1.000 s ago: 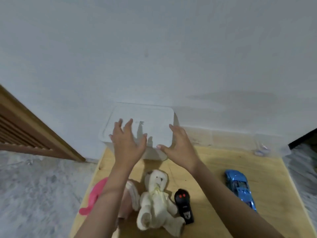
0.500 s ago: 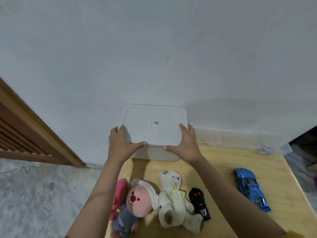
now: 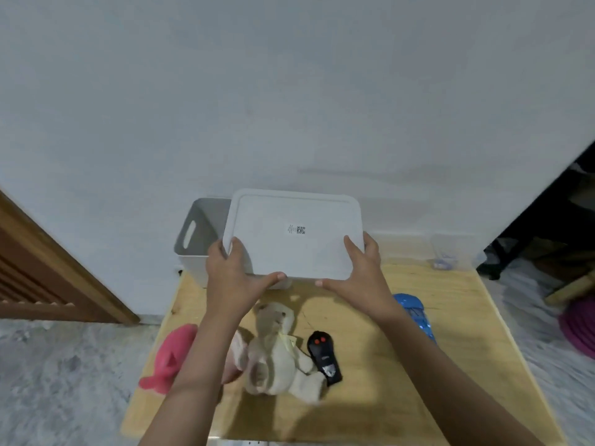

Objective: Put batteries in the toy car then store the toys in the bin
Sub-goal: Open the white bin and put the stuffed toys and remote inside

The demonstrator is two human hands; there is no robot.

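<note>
White bin [image 3: 199, 249] open, blue car [image 3: 415, 313] beside.

Both forearms bare, hands [image 3: 231, 278] bare, no sleeves/gloves.

A pale wooden bench [image 3: 450, 333] stands against a plain white wall [image 3: 289, 91] on speckled grey floor [image 3: 64, 381] — a slatted brown wooden panel [image 3: 38, 278] leans at left, and a purple round object [image 3: 579, 326] sits at the right edge, partly cut off
</note>
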